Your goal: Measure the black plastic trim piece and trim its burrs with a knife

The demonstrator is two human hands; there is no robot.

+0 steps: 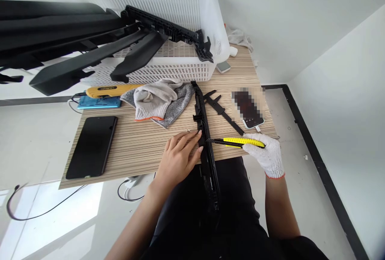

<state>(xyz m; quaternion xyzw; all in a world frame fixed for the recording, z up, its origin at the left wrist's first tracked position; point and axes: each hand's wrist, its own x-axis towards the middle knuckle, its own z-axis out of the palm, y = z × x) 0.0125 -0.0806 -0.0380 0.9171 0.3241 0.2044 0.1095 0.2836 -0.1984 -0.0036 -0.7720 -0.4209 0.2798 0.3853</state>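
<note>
A long black plastic trim piece [207, 159] lies lengthwise over the table's front edge, its near end over my lap. My bare left hand [179, 156] holds it at mid-length, fingertips and thumb pressed on its left side. In a white knitted glove, my right hand [266, 153] is closed around a yellow and black utility knife [244, 142]. The knife points left, with its blade tip at the right edge of the trim piece; whether it touches is hard to tell. Just beyond the knife lies a black caliper [224, 112].
Black plastic parts [81, 51] stick out of a white basket [215, 35] at the back. Grey cloths [162, 99], a yellow-handled tool [112, 91] and a blue item [99, 102] lie before it. A dark tablet [92, 147] is at left, a plugged-in phone [248, 107] at right.
</note>
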